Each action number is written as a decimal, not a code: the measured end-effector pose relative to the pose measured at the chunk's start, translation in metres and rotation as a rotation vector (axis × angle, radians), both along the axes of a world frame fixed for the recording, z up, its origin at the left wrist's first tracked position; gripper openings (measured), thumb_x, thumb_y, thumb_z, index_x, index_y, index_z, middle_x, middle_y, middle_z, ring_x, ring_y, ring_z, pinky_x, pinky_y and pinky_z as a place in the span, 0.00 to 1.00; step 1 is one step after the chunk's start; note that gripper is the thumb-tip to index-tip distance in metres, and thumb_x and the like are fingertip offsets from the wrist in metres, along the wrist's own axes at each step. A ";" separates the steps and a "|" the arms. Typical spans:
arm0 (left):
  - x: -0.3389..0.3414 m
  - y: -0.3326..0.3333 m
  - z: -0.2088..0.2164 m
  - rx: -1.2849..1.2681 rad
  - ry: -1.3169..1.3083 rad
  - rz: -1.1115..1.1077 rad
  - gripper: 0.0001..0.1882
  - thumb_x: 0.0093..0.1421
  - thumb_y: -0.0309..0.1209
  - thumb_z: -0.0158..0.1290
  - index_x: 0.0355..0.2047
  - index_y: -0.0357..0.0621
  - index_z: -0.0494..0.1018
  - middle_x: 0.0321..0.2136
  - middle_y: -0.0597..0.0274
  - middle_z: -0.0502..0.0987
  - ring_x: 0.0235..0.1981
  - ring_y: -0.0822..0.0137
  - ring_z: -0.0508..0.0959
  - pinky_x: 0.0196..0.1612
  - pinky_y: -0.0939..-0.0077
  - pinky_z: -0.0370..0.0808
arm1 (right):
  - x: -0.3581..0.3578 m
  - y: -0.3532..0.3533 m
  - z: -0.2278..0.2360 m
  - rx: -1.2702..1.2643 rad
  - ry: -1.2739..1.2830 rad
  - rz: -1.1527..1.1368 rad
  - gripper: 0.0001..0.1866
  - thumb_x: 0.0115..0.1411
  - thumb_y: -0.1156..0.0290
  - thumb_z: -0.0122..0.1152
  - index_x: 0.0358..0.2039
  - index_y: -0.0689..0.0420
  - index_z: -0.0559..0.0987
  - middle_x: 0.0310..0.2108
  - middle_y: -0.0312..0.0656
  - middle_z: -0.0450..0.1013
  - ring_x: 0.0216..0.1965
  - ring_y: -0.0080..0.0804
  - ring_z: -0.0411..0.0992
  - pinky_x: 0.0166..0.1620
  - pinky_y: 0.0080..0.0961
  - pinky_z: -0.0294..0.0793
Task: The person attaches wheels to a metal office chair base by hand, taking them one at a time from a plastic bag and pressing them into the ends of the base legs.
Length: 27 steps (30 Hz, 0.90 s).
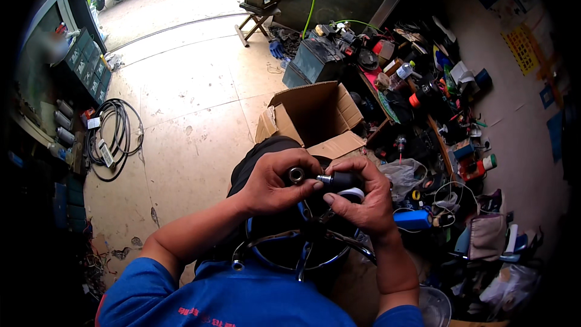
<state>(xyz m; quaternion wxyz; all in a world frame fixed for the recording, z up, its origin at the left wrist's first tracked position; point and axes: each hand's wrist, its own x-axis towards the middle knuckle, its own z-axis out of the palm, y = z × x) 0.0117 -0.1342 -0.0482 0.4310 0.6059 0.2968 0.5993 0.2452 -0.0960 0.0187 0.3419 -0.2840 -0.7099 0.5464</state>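
Observation:
A chrome star-shaped stool base (pixel 301 266) with a foot ring lies across my lap, its black hub (pixel 313 228) in the middle. My left hand (pixel 275 184) is closed round the end of one upward-pointing leg, whose round socket (pixel 296 174) faces up. Between the fingers and thumb of my right hand (pixel 370 200) is a black caster (pixel 343 180) with a pale wheel rim. Its metal stem (pixel 325 178) points left toward the socket, close to my left fingertips but outside the hole. Another leg end (pixel 238 264) shows an open socket at lower left.
An open cardboard box (pixel 315 115) stands just beyond my hands. Tools, bottles and parts crowd the right side, with a blue battery-like block (pixel 413 220) among them. A coiled black cable (pixel 115 139) lies on the left floor. A small folding stool (pixel 260 12) stands near the doorway.

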 end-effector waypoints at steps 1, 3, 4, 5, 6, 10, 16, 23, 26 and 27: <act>0.000 0.000 0.000 -0.001 -0.010 0.000 0.08 0.68 0.26 0.69 0.43 0.38 0.82 0.38 0.63 0.81 0.39 0.74 0.79 0.41 0.78 0.74 | 0.000 0.000 0.000 -0.009 0.000 -0.004 0.25 0.61 0.79 0.79 0.57 0.59 0.80 0.51 0.39 0.81 0.53 0.25 0.80 0.57 0.25 0.82; 0.000 -0.001 0.000 -0.008 -0.003 0.007 0.08 0.68 0.26 0.69 0.43 0.38 0.82 0.38 0.63 0.81 0.39 0.74 0.79 0.42 0.77 0.74 | -0.001 -0.001 0.000 -0.018 -0.005 -0.013 0.25 0.61 0.78 0.79 0.57 0.59 0.81 0.51 0.40 0.82 0.53 0.25 0.80 0.57 0.25 0.82; 0.000 -0.001 0.000 -0.013 0.001 0.011 0.08 0.68 0.26 0.68 0.43 0.38 0.82 0.38 0.63 0.81 0.39 0.74 0.79 0.42 0.77 0.74 | -0.001 -0.002 0.002 -0.018 -0.011 -0.016 0.25 0.61 0.78 0.79 0.57 0.59 0.81 0.52 0.40 0.82 0.53 0.25 0.81 0.56 0.25 0.82; 0.000 -0.001 0.000 -0.008 0.009 0.018 0.08 0.68 0.26 0.68 0.43 0.38 0.82 0.38 0.63 0.81 0.39 0.74 0.79 0.42 0.77 0.74 | -0.002 -0.002 0.003 -0.019 -0.016 -0.020 0.25 0.61 0.78 0.79 0.58 0.60 0.81 0.52 0.40 0.82 0.53 0.25 0.81 0.56 0.25 0.82; 0.001 -0.002 0.000 -0.002 0.015 0.026 0.08 0.68 0.26 0.68 0.43 0.38 0.82 0.38 0.63 0.81 0.39 0.74 0.79 0.42 0.76 0.74 | -0.001 -0.002 0.003 0.004 -0.021 -0.023 0.25 0.61 0.78 0.79 0.58 0.60 0.81 0.52 0.40 0.82 0.52 0.25 0.81 0.56 0.25 0.82; 0.003 -0.002 0.003 0.004 0.002 0.036 0.07 0.68 0.25 0.67 0.44 0.39 0.82 0.38 0.63 0.81 0.39 0.72 0.80 0.43 0.75 0.75 | -0.002 -0.003 0.002 0.044 0.001 -0.066 0.25 0.62 0.78 0.79 0.58 0.60 0.81 0.52 0.41 0.83 0.52 0.25 0.81 0.56 0.25 0.82; 0.003 -0.001 0.005 0.019 0.100 0.125 0.10 0.68 0.21 0.62 0.48 0.39 0.79 0.37 0.60 0.79 0.40 0.67 0.81 0.44 0.72 0.76 | -0.014 -0.014 0.018 0.093 0.040 -0.100 0.25 0.62 0.76 0.79 0.58 0.61 0.80 0.52 0.43 0.83 0.52 0.26 0.81 0.56 0.25 0.82; 0.001 0.007 0.010 0.023 0.151 0.126 0.16 0.63 0.18 0.62 0.52 0.39 0.78 0.38 0.54 0.82 0.42 0.59 0.85 0.46 0.67 0.79 | -0.027 -0.003 0.025 0.368 -0.131 -0.031 0.24 0.61 0.74 0.79 0.56 0.61 0.79 0.51 0.46 0.82 0.51 0.31 0.81 0.57 0.30 0.81; 0.003 0.009 0.011 0.055 0.156 0.134 0.17 0.62 0.19 0.64 0.51 0.41 0.78 0.39 0.50 0.83 0.43 0.51 0.86 0.46 0.63 0.80 | -0.029 0.005 0.022 0.447 -0.122 -0.026 0.24 0.62 0.73 0.80 0.56 0.61 0.80 0.49 0.47 0.83 0.48 0.33 0.84 0.53 0.30 0.83; 0.002 0.009 0.012 0.048 0.167 0.136 0.17 0.62 0.19 0.63 0.51 0.41 0.78 0.39 0.50 0.83 0.44 0.49 0.86 0.47 0.62 0.81 | -0.029 0.007 0.021 0.456 -0.118 -0.023 0.24 0.62 0.73 0.80 0.56 0.61 0.80 0.49 0.47 0.83 0.47 0.33 0.84 0.52 0.30 0.84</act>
